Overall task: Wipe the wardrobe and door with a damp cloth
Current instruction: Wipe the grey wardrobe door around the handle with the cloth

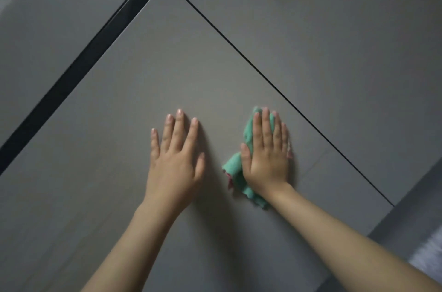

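Dark strip [79, 62]: runs diagonally between grey panels at the left.
Wardrobe panel [148, 71]: flat grey, filling the middle of the view.
Left hand [175, 151]: flat on the panel, fingers spread, grip open and empty.
Cloth [235, 167]: green, with what may be a pink edge, pressed against the panel just right of the left hand.
Right hand [266, 156]: palm flat on the cloth, fingers straight, pinning rather than clasping it.
Thin seam [282, 93]: passes near the right fingertips.

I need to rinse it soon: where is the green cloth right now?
In the head view, the green cloth is pressed flat against the grey wardrobe panel under the right hand, just right of the bare left hand.
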A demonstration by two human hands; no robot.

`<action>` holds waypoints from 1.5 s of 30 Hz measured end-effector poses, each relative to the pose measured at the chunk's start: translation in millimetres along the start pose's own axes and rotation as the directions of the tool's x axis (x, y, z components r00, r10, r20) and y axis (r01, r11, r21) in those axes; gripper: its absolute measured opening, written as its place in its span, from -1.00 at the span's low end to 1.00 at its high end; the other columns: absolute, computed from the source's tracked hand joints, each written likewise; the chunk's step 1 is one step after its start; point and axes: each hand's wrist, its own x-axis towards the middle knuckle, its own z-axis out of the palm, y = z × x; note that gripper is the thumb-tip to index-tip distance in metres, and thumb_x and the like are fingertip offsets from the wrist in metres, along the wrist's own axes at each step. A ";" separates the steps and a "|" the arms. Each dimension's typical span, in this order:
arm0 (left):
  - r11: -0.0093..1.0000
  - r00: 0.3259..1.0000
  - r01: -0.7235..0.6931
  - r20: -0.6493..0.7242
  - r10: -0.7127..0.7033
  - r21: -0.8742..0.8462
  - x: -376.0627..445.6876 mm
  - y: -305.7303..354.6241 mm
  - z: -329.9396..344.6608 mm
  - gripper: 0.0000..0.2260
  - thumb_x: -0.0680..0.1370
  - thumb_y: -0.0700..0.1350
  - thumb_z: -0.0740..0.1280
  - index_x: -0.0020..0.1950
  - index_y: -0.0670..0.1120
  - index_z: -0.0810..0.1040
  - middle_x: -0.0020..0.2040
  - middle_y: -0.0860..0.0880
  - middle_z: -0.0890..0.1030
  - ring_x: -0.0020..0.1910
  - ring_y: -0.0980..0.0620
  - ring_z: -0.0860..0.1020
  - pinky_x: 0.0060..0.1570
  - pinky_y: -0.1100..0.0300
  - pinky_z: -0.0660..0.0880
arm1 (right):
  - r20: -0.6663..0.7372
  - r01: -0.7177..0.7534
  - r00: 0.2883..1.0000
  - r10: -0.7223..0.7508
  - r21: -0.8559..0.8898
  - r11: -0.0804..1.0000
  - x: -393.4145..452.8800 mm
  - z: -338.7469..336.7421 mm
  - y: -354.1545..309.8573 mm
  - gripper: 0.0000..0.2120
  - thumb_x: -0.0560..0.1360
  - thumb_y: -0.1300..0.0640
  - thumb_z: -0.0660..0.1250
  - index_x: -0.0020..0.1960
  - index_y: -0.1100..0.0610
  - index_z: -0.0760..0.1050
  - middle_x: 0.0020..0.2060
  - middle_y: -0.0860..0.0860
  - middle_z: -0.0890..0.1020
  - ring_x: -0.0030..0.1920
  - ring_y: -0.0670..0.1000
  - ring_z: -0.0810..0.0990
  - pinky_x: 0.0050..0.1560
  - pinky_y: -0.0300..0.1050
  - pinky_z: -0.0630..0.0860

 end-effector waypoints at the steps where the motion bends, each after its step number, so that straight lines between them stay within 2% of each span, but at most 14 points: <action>1: 1.000 1.000 -0.023 -0.008 0.023 0.012 1.2 3.5 3.8 -0.38 0.47 0.08 0.01 0.51 -0.13 0.24 0.54 -0.17 0.12 0.51 -0.10 0.00 0.46 -0.08 -0.11 | -0.005 0.012 1.000 -0.012 0.019 1.000 12.7 0.5 -7.3 -0.37 0.55 -0.05 0.05 0.51 0.26 0.08 0.49 0.19 0.20 0.51 0.16 0.08 0.50 0.09 -0.02; 6: 0.999 0.998 -0.031 -0.050 0.030 -0.029 0.2 11.8 21.3 -0.35 0.42 0.00 0.06 0.49 -0.23 0.25 0.52 -0.23 0.17 0.51 -0.18 0.09 0.45 -0.03 -0.07 | 0.059 0.088 0.994 -0.090 0.030 0.996 -0.6 0.0 7.2 -0.39 0.57 -0.06 0.03 0.52 0.24 0.07 0.50 0.13 0.17 0.51 0.15 0.11 0.51 0.08 0.01; 11: 0.981 0.984 -0.176 -0.042 0.174 -0.076 -5.2 46.8 41.7 -0.37 0.38 -0.05 0.07 0.41 -0.30 0.37 0.47 -0.24 0.25 0.47 -0.13 0.13 0.45 0.02 -0.02 | 0.063 -0.128 0.989 0.131 -0.051 0.991 -59.5 -16.2 97.3 -0.42 0.63 -0.09 -0.14 0.52 0.25 0.06 0.50 0.18 0.18 0.51 0.18 0.08 0.52 0.04 -0.02; 16: 0.992 0.989 -0.120 -0.086 0.116 -0.043 -7.5 57.1 49.9 -0.36 0.41 0.03 0.08 0.40 -0.31 0.37 0.47 -0.23 0.23 0.47 -0.17 0.16 0.39 -0.16 0.13 | -0.083 -0.363 0.927 0.366 0.045 0.931 -3.0 -9.7 81.6 -0.40 0.60 -0.04 -0.03 0.51 0.32 0.11 0.50 0.23 0.17 0.51 0.20 0.09 0.51 0.08 -0.01; 19: 0.993 0.990 -0.116 -0.077 0.114 -0.017 -1.9 60.0 52.5 -0.33 0.43 0.08 0.12 0.41 -0.32 0.34 0.48 -0.24 0.22 0.47 -0.19 0.16 0.37 -0.17 0.15 | -0.058 -0.205 0.977 0.206 0.029 0.978 -13.2 -4.8 72.9 -0.39 0.57 -0.02 0.00 0.52 0.30 0.06 0.50 0.22 0.16 0.52 0.18 0.04 0.51 0.09 -0.03; 22: 0.993 0.993 -0.106 -0.042 0.109 0.053 -3.5 58.6 55.1 -0.29 0.41 0.02 0.39 0.43 -0.34 0.28 0.49 -0.28 0.18 0.48 -0.24 0.14 0.37 -0.22 0.15 | 0.066 0.119 0.991 -0.117 -0.022 0.993 -81.0 -0.1 73.8 -0.35 0.57 -0.05 0.02 0.56 0.16 -0.11 0.54 0.12 0.05 0.55 0.10 -0.06 0.52 0.06 -0.06; 24: 0.993 0.996 -0.088 0.027 0.086 0.075 -9.3 62.1 56.1 -0.13 0.35 -0.02 0.53 0.48 -0.32 0.18 0.52 -0.24 0.06 0.51 -0.20 0.03 0.42 -0.18 0.04 | 0.090 0.180 0.980 -0.176 -0.033 0.983 -108.6 -3.3 94.1 -0.38 0.61 -0.06 -0.03 0.57 0.13 -0.15 0.56 0.04 -0.06 0.55 0.07 -0.07 0.53 0.04 -0.07; 28: 0.991 0.993 -0.115 0.040 0.113 0.066 -11.0 60.7 55.5 0.03 0.28 0.00 0.58 0.53 -0.25 0.03 0.52 -0.12 -0.09 0.52 -0.10 -0.07 0.45 0.03 -0.21 | -0.016 -0.031 0.999 0.030 -0.064 0.997 -79.0 -13.3 106.7 -0.38 0.56 -0.01 0.06 0.54 0.23 0.04 0.53 0.15 0.10 0.53 0.15 0.05 0.52 0.05 -0.01; 32: 0.996 0.996 -0.089 -0.020 0.089 0.028 -10.7 62.1 61.1 0.01 0.32 -0.03 0.55 0.54 -0.22 -0.04 0.51 -0.06 -0.15 0.52 -0.04 -0.13 0.42 0.16 -0.34 | -0.118 -0.381 0.916 0.384 0.051 0.923 -40.1 -7.3 74.5 -0.40 0.56 0.00 0.03 0.51 0.31 0.13 0.49 0.23 0.19 0.50 0.20 0.11 0.52 0.04 -0.05; 37: 0.995 0.995 -0.096 -0.014 0.096 0.011 -12.4 59.4 61.5 0.00 0.31 -0.06 0.56 0.54 -0.23 -0.01 0.56 -0.16 -0.04 0.54 -0.12 -0.09 0.46 0.03 -0.23 | 0.065 0.017 0.998 -0.014 -0.039 0.999 -128.6 -1.6 84.7 -0.37 0.59 -0.04 0.00 0.56 0.21 -0.07 0.52 0.17 0.12 0.53 0.15 0.02 0.51 0.05 -0.03; 39: 0.996 0.996 -0.088 0.008 0.087 0.017 -15.0 61.9 58.7 0.01 0.31 -0.05 0.56 0.54 -0.23 -0.01 0.56 -0.17 -0.03 0.54 -0.13 -0.08 0.47 -0.01 -0.19 | 0.110 0.064 0.992 -0.056 -0.067 0.996 -151.8 -6.9 106.6 -0.40 0.63 -0.07 -0.08 0.56 0.16 -0.15 0.54 0.12 0.03 0.55 0.11 -0.05 0.52 0.06 -0.02; 41: 0.996 0.996 -0.090 0.005 0.090 0.011 -15.4 63.5 56.4 0.01 0.31 -0.04 0.56 0.54 -0.23 -0.01 0.56 -0.17 -0.03 0.54 -0.13 -0.08 0.47 -0.01 -0.18 | 0.059 -0.106 0.992 0.111 -0.077 0.991 -131.4 -6.7 110.7 -0.41 0.63 -0.08 -0.10 0.55 0.22 -0.05 0.52 0.19 0.10 0.53 0.18 0.01 0.51 0.09 0.01; 43: 0.995 0.995 -0.102 -0.015 0.102 0.007 -14.6 62.5 56.6 0.00 0.32 -0.03 0.55 0.54 -0.22 -0.03 0.56 -0.15 -0.04 0.54 -0.12 -0.09 0.46 0.02 -0.22 | -0.041 -0.352 0.935 0.353 0.018 0.936 -87.4 -6.5 93.1 -0.39 0.62 -0.06 -0.07 0.52 0.33 0.05 0.49 0.28 0.16 0.50 0.25 0.08 0.50 0.14 0.02; 45: 0.993 0.993 -0.114 -0.035 0.114 0.005 -13.1 59.9 57.4 0.00 0.34 -0.01 0.53 0.55 -0.20 -0.07 0.56 -0.12 -0.08 0.54 -0.09 -0.13 0.44 0.12 -0.31 | -0.073 -0.394 0.915 0.397 0.050 0.918 -65.1 -3.4 71.1 -0.39 0.60 -0.04 -0.01 0.50 0.35 0.10 0.48 0.28 0.18 0.50 0.25 0.11 0.51 0.10 -0.02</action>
